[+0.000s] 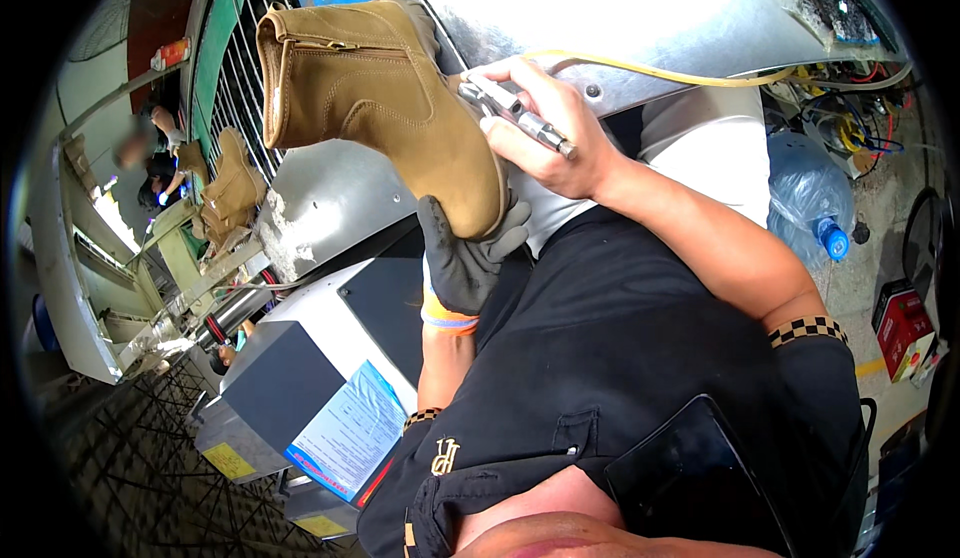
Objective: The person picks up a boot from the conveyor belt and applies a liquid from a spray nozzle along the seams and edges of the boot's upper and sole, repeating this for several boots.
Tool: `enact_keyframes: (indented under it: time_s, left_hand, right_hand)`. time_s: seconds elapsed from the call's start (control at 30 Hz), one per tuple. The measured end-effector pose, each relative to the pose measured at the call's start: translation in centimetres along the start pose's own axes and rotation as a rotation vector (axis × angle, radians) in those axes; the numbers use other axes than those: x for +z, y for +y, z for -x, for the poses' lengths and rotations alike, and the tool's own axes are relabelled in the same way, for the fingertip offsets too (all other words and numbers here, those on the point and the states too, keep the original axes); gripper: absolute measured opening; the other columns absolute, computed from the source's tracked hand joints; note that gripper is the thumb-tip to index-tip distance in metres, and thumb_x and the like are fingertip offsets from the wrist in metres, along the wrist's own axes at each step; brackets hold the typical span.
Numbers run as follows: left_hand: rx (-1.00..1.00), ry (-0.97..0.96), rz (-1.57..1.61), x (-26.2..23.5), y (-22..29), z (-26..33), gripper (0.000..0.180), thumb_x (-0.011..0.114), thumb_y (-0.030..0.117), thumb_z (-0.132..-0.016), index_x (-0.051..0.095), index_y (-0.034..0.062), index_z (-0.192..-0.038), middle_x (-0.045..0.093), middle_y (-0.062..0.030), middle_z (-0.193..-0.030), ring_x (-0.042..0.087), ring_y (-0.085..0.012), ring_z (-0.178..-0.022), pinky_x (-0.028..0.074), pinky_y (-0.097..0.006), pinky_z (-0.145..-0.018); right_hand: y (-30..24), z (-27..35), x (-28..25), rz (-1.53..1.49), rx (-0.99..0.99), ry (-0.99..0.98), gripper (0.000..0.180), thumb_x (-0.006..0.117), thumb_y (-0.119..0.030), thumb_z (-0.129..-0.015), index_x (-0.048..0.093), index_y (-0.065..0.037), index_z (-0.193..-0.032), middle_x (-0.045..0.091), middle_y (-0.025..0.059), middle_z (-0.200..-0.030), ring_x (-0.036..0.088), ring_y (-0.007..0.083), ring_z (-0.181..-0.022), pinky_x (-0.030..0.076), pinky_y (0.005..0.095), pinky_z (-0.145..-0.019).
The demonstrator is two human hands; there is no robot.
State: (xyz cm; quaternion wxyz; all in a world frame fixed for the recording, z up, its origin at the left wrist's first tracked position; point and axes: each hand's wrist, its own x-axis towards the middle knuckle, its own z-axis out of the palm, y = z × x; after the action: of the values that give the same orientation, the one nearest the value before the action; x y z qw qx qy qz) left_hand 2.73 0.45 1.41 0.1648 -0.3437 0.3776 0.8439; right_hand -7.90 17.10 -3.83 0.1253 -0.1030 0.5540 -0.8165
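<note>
A tan suede ankle boot (370, 88) with a side zipper lies tilted in front of me, its opening to the left and its toe toward my body. My left hand (468, 258), in a dark grey glove with an orange cuff, grips the boot around its toe. My bare right hand (555, 128) is closed around a slim silver metal tool (520, 118) with a cylindrical end, held close against the boot's sole side. The tool's exact kind is unclear. A yellow hose (650, 71) reaches to this hand; where it joins is hidden.
Metal machine plates (590, 8) lie beyond my hands. More tan boots (232, 183) sit by a wire guard at the left, with other people farther off. On the right are a clear plastic water jug (810, 193), tangled wiring and a red box (902, 328).
</note>
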Motion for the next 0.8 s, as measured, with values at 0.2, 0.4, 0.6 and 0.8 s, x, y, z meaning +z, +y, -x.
enact_keyframes:
  time_s: [0.2, 0.4, 0.6, 0.8]
  left_hand:
    - [-0.028, -0.032, 0.042, 1.4, -0.6, -0.8, 0.079, 0.043, 0.061, -0.095, 0.031, 0.0014, -0.145, 0.048, -0.026, -0.136, 0.058, -0.0418, -0.116, 0.057, -0.046, -0.09]
    - [-0.09, -0.111, 0.006, 3.2, -1.3, -1.5, 0.086, 0.036, 0.066, -0.094, 0.026, -0.0009, -0.147, 0.046, -0.0285, -0.138, 0.053, -0.0426, -0.122, 0.048, -0.053, -0.1]
    - [-0.195, -0.171, -0.027, 5.4, -1.7, -2.7, 0.101, 0.036, 0.078, -0.085, 0.033, -0.0055, -0.142, 0.055, -0.0262, -0.13, 0.06, -0.0362, -0.115, 0.054, -0.047, -0.094]
    - [-0.273, -0.466, 0.224, 5.8, -2.3, -5.7, 0.099, 0.031, 0.077, -0.088, 0.024, -0.0028, -0.147, 0.044, -0.032, -0.139, 0.049, -0.0415, -0.127, 0.047, -0.05, -0.1]
  right_hand:
    - [-1.6, 1.4, -1.9, 0.045, 0.088, -0.076, 0.034, 0.056, -0.013, -0.087, 0.056, -0.001, -0.119, 0.06, 0.0016, -0.083, 0.054, 0.0051, -0.073, 0.044, 0.0231, -0.065]
    - [-2.9, 3.2, -4.3, 0.108, 0.087, -0.096, 0.032, 0.056, -0.014, -0.086, 0.057, -0.003, -0.117, 0.052, -0.0023, -0.069, 0.048, 0.004, -0.058, 0.039, 0.0226, -0.054]
    - [-6.5, 3.5, -6.6, 0.182, 0.153, -0.178, 0.029, 0.056, -0.011, -0.089, 0.056, 0.0, -0.116, 0.048, -0.0026, -0.067, 0.041, 0.0039, -0.048, 0.034, 0.0218, -0.045]
    - [-9.4, 2.6, -7.4, 0.244, 0.285, -0.158, 0.031, 0.055, -0.009, -0.09, 0.055, 0.001, -0.119, 0.045, -0.0032, -0.065, 0.038, 0.0034, -0.047, 0.032, 0.0222, -0.043]
